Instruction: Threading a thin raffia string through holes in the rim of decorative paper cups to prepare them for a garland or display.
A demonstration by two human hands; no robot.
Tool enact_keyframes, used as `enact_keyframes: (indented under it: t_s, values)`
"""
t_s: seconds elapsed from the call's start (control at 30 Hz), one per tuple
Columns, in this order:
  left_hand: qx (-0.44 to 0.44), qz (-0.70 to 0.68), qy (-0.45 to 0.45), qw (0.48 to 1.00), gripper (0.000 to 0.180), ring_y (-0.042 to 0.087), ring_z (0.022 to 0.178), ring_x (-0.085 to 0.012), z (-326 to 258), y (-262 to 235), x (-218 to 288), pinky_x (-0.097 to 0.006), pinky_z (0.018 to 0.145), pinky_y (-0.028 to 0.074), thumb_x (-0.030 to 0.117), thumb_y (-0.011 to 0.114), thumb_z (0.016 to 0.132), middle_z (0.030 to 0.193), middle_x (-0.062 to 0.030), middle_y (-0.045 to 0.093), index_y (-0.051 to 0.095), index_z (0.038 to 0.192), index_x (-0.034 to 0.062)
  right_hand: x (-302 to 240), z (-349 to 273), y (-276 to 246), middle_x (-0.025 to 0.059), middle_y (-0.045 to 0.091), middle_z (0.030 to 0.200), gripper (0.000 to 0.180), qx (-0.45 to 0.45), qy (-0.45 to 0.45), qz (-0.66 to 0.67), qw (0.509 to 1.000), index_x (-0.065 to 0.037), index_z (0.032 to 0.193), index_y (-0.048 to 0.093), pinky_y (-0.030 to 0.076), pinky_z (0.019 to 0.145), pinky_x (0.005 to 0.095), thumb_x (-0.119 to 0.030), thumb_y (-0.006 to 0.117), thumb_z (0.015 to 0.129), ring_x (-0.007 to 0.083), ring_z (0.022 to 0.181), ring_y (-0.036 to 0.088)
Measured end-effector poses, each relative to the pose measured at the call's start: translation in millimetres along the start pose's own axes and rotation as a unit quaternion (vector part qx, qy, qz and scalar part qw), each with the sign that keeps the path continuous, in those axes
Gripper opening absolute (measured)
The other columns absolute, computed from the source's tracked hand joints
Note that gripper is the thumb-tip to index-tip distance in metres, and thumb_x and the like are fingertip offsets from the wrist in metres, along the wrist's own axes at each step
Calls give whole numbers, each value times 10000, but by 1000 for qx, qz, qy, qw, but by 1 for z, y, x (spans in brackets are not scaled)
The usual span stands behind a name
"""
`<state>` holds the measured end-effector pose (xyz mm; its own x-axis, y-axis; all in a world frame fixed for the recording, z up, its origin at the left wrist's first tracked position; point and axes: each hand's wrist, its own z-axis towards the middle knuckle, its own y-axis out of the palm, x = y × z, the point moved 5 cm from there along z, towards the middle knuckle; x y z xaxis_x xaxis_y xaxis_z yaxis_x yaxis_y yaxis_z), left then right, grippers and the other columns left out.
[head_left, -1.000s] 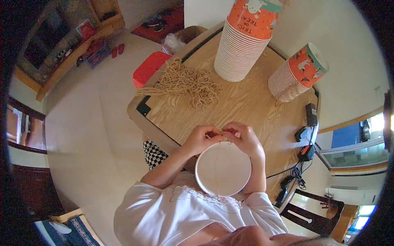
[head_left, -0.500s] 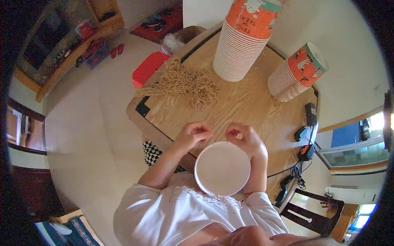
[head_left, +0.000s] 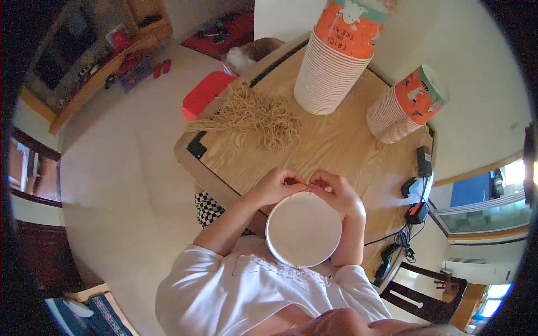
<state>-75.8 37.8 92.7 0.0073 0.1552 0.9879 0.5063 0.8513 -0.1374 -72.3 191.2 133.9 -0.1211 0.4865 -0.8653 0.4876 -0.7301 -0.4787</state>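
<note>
A round white paper tub (head_left: 303,230) rests against my body at the table's near edge, its pale circle facing up; I cannot tell whether this is its inside or its base. At its far rim my left hand (head_left: 283,186) is closed, thumb and fingertips pinched together. Right beside it, my right hand (head_left: 335,192) pinches at the same rim, and the fingertips of both hands nearly meet. Whatever they pinch is too small to make out. Beyond my left hand lies a tangled heap of tan twine pieces (head_left: 260,117).
A tall stack of orange-and-white paper tubs (head_left: 332,70) and a shorter stack (head_left: 397,110) stand on the wooden table (head_left: 342,148). Black adapters and cables (head_left: 416,213) run along its right edge. A red container (head_left: 206,94) sits past the left edge. A dark chair (head_left: 424,295) stands at lower right.
My left hand has moved right along the tub's far rim to meet my right hand. The right hand and the tub stay almost where they were.
</note>
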Motion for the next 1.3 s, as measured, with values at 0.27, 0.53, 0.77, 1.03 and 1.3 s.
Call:
enact_keyframes:
  t_s: [0.27, 0.53, 0.77, 1.03, 1.3]
  values:
    - [13, -94, -51, 994, 169, 598, 708, -106, 3, 7, -38, -266, 639, 488, 155, 642, 819, 776, -52, 654, 655, 889, 2, 7, 5, -5, 58, 599, 843, 104, 20, -23, 12, 999, -9, 907, 609, 476, 705, 257, -22, 595, 805, 116, 813, 582]
    - [34, -106, -78, 991, 191, 595, 714, -108, 4, 10, -23, -259, 631, 482, 182, 637, 820, 787, -51, 652, 654, 885, 4, 17, 16, -2, 48, 583, 840, 112, 15, -58, 29, 998, -30, 856, 626, 478, 683, 252, -4, 642, 748, 134, 763, 586]
    - [51, -111, -76, 990, 185, 592, 720, -100, 11, 12, -35, -260, 636, 476, 181, 634, 824, 789, -44, 653, 654, 884, 8, 17, 21, -3, 50, 591, 811, 104, 14, -99, 24, 995, -35, 834, 635, 462, 686, 270, -6, 656, 735, 153, 778, 578]
    - [52, -170, -79, 981, 151, 593, 715, -99, 13, 15, -47, -265, 640, 483, 142, 637, 821, 800, -36, 653, 656, 890, 9, 19, 22, -3, 67, 612, 786, 67, -35, -138, 38, 989, -31, 795, 645, 455, 704, 301, -2, 663, 737, 199, 792, 580]
    - [62, -62, -62, 994, 152, 592, 703, -97, 5, 2, -32, -259, 651, 487, 141, 646, 814, 767, -36, 651, 661, 882, 5, 10, 17, -4, 74, 620, 811, 63, -101, -144, 67, 982, -29, 798, 643, 458, 713, 303, -3, 661, 743, 208, 796, 589]
